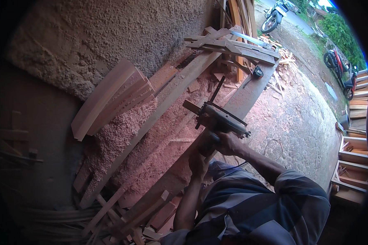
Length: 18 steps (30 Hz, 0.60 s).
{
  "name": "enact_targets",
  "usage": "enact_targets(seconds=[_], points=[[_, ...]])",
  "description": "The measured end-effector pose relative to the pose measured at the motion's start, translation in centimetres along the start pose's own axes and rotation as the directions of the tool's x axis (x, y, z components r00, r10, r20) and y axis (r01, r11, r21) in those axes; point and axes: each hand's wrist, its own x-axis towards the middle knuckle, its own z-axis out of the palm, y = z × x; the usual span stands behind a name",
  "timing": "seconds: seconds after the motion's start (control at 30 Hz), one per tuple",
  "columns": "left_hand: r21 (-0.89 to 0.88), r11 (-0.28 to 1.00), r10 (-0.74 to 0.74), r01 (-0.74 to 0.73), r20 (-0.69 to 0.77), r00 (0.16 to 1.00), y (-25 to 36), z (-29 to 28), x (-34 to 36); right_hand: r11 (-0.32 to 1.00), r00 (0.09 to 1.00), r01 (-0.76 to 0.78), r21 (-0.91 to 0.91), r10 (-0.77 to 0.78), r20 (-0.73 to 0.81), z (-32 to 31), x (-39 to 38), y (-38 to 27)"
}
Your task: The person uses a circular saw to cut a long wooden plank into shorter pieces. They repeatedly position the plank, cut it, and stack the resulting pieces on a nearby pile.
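Observation:
A dark, long-bodied electric planer (227,117) is held above the wooden beam in front of me, tilted, with a thin rod sticking out at its far end and a short wooden piece (190,106) at its left side. My right hand (229,143) is closed around its rear handle. My left hand (198,162) is closed at the near underside of the same tool, in shadow; its fingers are partly hidden. The broad beam (243,90) runs beneath, away from me to the upper right.
A second long beam (167,104) lies parallel on the left, with curved planks (106,98) beside it by the rough wall. Crosswise boards and a handsaw (247,38) lie at the far end, near a tape measure (257,72). Shavings cover the ground. Offcuts (163,216) lie near my left arm.

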Motion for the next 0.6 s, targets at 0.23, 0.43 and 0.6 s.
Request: enact_targets(seconds=[0.23,0.43,0.6], points=[[0.025,0.998,0.068,-0.066,-0.089,0.994,2.3,3.4,4.6,0.997,0.995,-0.075,-0.01,0.074,-0.073,-0.3,-0.1,5.6],[-0.361,0.931,-0.001,0.058,0.156,0.988,2.3,1.2,6.3,0.988,0.977,0.101,-0.114,-0.12,-0.178,1.0,-0.2,5.3],[0.274,0.941,-0.177,0.199,-0.102,0.979,-3.0,-8.1,-0.7,0.99,0.976,0.097,-0.104,-0.115,-0.184,1.7,0.1,5.9]])
